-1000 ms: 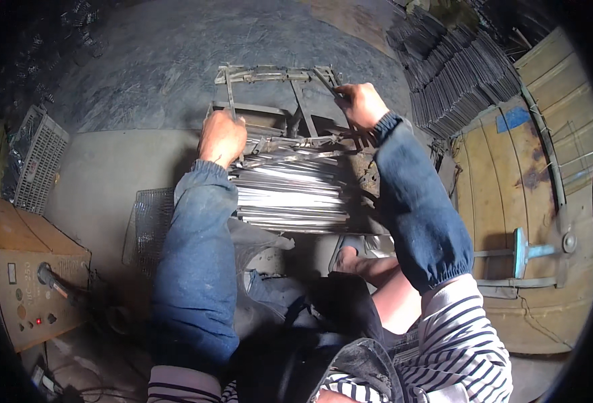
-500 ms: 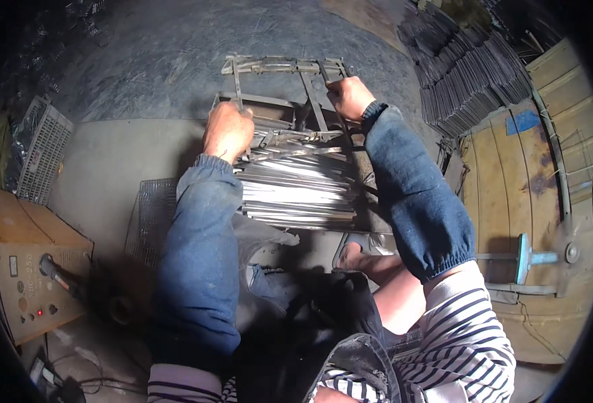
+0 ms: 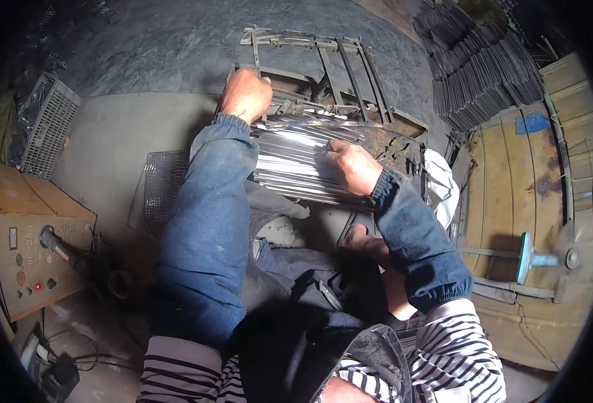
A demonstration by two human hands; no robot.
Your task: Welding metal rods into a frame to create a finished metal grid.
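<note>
A metal frame [image 3: 351, 79] with several parallel bars stands in front of me. My left hand [image 3: 246, 96] is closed round its left side bar. On the near side of the frame, bright metal strips [image 3: 296, 165] lie in a loose stack, mostly crosswise. My right hand [image 3: 355, 166] is over the right part of the stack with its fingers curled down among the strips. Whatever its fingertips grip is hidden. Small dark pieces [image 3: 404, 146] lie to the right of this hand.
An orange-brown power box [image 3: 37, 235] with knobs and a cable stands at the left, below a plastic crate [image 3: 46, 127]. A wire mesh panel [image 3: 158, 185] leans near my left forearm. At the far right are stacked dark metal pieces [image 3: 484, 77] and a yellowish panel [image 3: 504, 195].
My right hand has let go of the frame's right side and come nearer, down to the strips. My left hand stays on the frame. The whole view has shifted slightly.
</note>
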